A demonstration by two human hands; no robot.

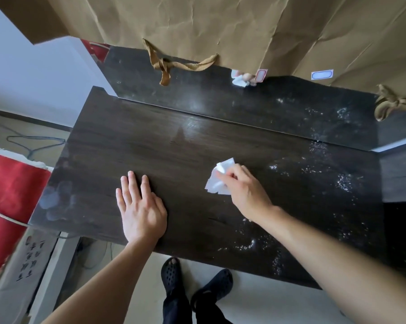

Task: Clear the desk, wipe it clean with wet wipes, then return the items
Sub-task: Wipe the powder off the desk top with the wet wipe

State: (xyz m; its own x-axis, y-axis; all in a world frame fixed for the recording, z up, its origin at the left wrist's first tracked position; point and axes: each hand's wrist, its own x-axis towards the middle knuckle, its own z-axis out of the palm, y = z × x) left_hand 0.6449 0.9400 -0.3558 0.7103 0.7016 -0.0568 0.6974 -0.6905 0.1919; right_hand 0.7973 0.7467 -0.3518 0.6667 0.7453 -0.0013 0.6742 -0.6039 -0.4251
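Observation:
A dark wooden desk (150,148) fills the middle of the head view. My left hand (140,208) lies flat on it near the front edge, fingers straight. To its right, my right hand (245,190) presses a crumpled white wet wipe (218,180) onto the desk top, fingers curled over it. Wet streaks and droplets (337,181) glisten on the right part of the desk. A glossy dark panel (220,101) at the back mirrors the wipe and my fingers.
Crumpled brown paper (220,26) with gold ribbon handles (171,65) hangs over the back panel. A red cloth (12,185) and a cardboard box (27,260) lie to the left. A cable (34,143) runs over the floor. My black shoes (192,284) stand below the desk's front edge.

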